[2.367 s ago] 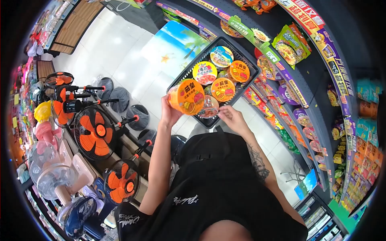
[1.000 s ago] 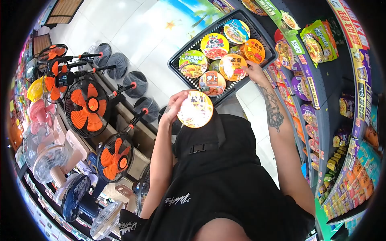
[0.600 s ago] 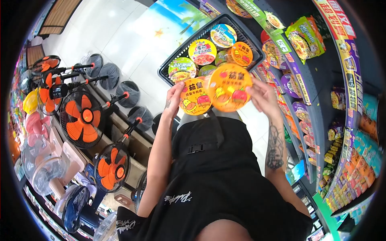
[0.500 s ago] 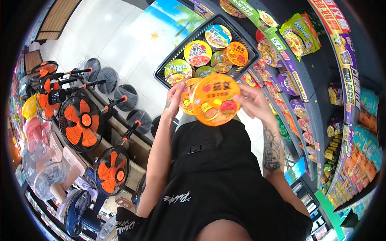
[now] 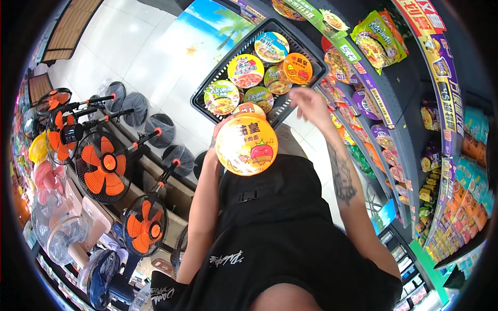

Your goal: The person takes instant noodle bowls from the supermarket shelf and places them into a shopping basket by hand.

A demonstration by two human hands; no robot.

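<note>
The orange cup [image 5: 247, 145] looks glossy, the basket [image 5: 282, 111] smooth plastic, the shirt [image 5: 295, 249] matt cloth.

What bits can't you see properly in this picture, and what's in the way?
In the head view:
- Most fingers of the left hand: hidden behind the orange noodle tub.
- Whether another tub sits underneath: that one covers it.
- The bottom of the basket: covered by noodle tubs.
- Small print on the teal packets: too small.
</note>
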